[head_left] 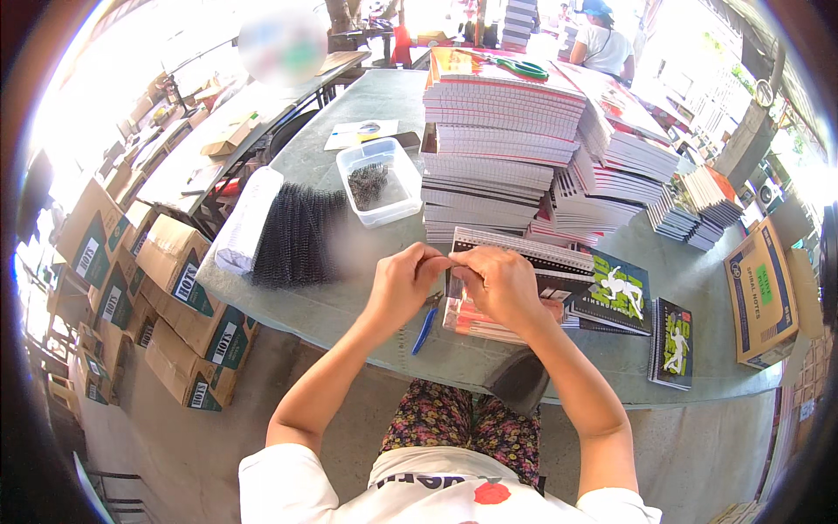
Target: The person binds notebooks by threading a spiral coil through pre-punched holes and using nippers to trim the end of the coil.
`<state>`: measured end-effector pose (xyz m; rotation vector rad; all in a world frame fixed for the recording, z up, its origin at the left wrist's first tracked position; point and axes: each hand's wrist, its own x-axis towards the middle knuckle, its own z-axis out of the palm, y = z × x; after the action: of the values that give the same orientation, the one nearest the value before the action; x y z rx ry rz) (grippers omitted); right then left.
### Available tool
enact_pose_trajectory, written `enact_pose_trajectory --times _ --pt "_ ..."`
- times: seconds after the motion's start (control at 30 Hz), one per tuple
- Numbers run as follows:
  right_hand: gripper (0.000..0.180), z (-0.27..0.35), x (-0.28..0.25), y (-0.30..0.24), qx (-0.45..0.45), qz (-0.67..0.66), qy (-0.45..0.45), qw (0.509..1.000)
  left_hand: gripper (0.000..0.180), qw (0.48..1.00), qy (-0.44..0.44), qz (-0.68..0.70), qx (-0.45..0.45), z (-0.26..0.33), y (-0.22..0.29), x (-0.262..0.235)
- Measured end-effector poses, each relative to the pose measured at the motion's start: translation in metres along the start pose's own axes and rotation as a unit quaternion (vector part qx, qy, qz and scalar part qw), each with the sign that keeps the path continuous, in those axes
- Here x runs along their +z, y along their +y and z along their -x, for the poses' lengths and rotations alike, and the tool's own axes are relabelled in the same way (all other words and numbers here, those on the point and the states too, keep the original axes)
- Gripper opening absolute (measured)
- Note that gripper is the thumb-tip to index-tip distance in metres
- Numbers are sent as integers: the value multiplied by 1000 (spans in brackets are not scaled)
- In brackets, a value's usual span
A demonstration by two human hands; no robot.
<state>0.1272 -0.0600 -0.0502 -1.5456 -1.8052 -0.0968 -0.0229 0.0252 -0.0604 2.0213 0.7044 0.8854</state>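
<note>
1 worktop [602,371], tallest book stack [502,131] on it. 1 reddish notebook [491,322], just in front of stack, long axis left-right, right end slightly nearer the person. 1 clear tub [403,212], left of stack. 2 hands: left hand [406,281] and right hand [497,284], fingers pinched together over notebook's left end, can't tell on what. 1 blue-handled tool [424,332], front-left of stack.

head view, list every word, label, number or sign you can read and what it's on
Wording is not copied here; print shows on:
Brown cardboard carton, right: dark lettering, green label
Brown cardboard boxes, left: bold lettering on white labels
Black spiral notebook: green lettering
White shirt: dark lettering
Finer print: too small
</note>
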Motion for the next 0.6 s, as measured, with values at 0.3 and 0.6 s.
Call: enact_pose_trajectory --times 0.3,0.6 --pt "27 -5 -3 1 48 104 -27 993 15 988 -109 -54 90 -15 -7 -40" --pt "14 -8 1 1 45 35 17 998 23 913 19 -267 307 32 -11 25"
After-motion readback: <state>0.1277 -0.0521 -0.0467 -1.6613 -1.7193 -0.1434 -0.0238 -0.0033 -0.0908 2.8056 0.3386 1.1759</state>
